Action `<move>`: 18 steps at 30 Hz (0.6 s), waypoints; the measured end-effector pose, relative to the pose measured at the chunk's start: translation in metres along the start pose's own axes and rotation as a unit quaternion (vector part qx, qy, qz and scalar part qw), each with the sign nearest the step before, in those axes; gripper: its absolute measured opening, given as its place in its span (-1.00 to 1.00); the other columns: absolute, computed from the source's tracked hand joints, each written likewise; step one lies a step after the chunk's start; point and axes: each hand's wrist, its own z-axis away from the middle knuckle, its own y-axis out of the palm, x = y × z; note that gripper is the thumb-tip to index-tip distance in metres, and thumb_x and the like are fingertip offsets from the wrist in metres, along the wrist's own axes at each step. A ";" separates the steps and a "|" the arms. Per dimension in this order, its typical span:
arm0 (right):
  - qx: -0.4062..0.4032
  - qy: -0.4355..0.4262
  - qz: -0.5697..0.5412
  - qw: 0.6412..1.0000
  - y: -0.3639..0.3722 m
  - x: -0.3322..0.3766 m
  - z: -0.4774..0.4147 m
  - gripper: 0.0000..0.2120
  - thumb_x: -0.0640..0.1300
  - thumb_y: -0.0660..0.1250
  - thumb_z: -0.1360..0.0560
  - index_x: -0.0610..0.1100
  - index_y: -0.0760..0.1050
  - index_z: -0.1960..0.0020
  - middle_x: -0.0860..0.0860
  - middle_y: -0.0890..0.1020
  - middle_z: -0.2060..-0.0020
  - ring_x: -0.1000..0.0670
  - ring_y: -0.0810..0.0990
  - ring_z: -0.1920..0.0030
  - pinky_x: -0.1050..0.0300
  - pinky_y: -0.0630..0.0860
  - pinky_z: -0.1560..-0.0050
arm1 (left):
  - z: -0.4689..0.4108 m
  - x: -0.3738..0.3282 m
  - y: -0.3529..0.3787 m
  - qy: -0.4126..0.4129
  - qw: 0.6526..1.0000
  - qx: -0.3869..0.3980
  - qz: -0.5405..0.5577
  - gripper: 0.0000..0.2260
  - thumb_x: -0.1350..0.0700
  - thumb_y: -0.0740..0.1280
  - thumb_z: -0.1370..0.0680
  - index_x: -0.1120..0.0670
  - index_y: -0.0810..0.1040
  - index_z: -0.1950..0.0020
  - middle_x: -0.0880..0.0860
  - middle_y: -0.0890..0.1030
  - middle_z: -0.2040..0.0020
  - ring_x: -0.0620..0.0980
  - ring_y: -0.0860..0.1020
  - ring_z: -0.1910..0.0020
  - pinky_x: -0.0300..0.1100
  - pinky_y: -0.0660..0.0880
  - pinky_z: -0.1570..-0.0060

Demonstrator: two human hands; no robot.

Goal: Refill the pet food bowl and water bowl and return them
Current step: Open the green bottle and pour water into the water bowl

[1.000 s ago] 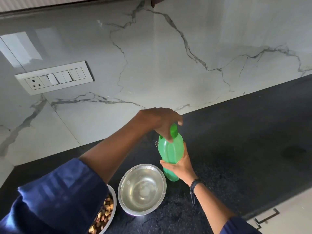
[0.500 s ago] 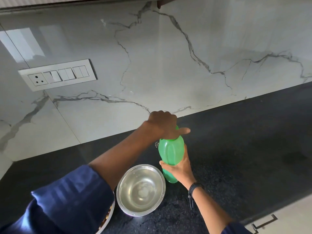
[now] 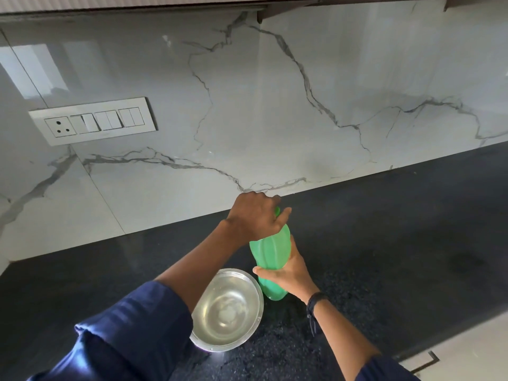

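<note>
Head view. Green translucent plastic bottle (image 3: 270, 248) stands upright on the black speckled stone counter (image 3: 384, 243), lower centre of frame, just right of the round steel water bowl (image 3: 247, 292).

Left hand (image 3: 254, 215) sits on top of the bottle, fingers curled down round the green screw cap (image 3: 277, 210). Only a sliver of cap shows beside the knuckles. Right hand (image 3: 288, 273) wraps the bottle's lower body, thumb across the front, holding it steady. Dark band (image 3: 316, 301) on that wrist.

Change over the last second: the cap stood clear between the left fingertips; now the hand has closed down over it and rotated slightly. The bottle has not left the counter. The kibble-filled bowl, seen at lower left a second ago, is now hidden behind the blue sleeve (image 3: 123, 331).

Steel bowl looks to hold clear water, surface glinting.

Reading: the cap is being turned. With water seemingly in the bowl, closing after the pour is the likelier direction, though opening cannot be ruled out. If closing, both bowls are filled and carrying them back remains.

White switch panel (image 3: 93, 121) on the marble wall, upper left.
</note>
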 end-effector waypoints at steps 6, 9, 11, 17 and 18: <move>-0.055 -0.039 0.013 0.998 -0.004 0.028 0.013 0.17 0.31 0.64 -0.04 0.14 0.11 -0.49 0.10 0.35 -0.39 0.14 0.35 -0.40 0.09 0.36 -0.40 | 0.000 -0.007 -0.002 -0.098 0.994 0.034 -0.044 -0.59 -0.10 0.02 -0.62 0.11 0.57 -0.02 0.11 0.64 0.05 0.14 0.61 0.07 -0.16 0.30 0.26; -0.065 -0.052 0.072 0.994 0.002 0.044 0.016 0.07 0.27 0.63 -0.09 0.15 0.13 -0.45 0.15 0.40 -0.33 0.13 0.42 -0.30 0.13 0.41 -0.25 | -0.004 -0.015 -0.004 -0.093 0.993 0.056 -0.049 -0.65 -0.02 0.04 -0.63 0.09 0.54 0.12 0.08 0.63 0.05 0.11 0.60 0.06 -0.16 0.31 0.26; -0.093 -0.048 0.105 0.989 0.004 0.046 0.018 -0.01 0.21 0.61 -0.15 0.13 0.16 -0.42 0.14 0.48 -0.28 0.07 0.51 -0.23 0.05 0.48 -0.19 | -0.005 -0.022 -0.005 -0.103 0.993 0.054 -0.034 -0.65 0.00 0.05 -0.63 0.11 0.50 0.21 0.09 0.64 0.07 0.10 0.60 0.06 -0.16 0.32 0.25; -0.120 -0.044 0.158 0.979 0.008 0.046 0.022 -0.02 0.18 0.58 -0.21 0.08 0.14 -0.48 0.08 0.51 -0.27 -0.01 0.54 -0.21 0.03 0.42 -0.15 | 0.002 -0.013 0.000 -0.117 0.993 0.013 0.012 -0.61 -0.14 0.08 -0.58 0.11 0.56 0.04 0.12 0.64 0.13 0.12 0.58 0.16 -0.16 0.29 0.27; -0.119 -0.047 0.166 0.978 0.010 0.047 0.023 0.00 0.19 0.58 -0.21 0.09 0.12 -0.49 0.08 0.50 -0.28 -0.02 0.55 -0.21 0.01 0.44 -0.15 | 0.005 -0.010 0.001 -0.121 0.992 0.010 0.019 -0.61 -0.15 0.08 -0.58 0.10 0.56 0.03 0.12 0.64 0.14 0.12 0.56 0.20 -0.16 0.30 0.28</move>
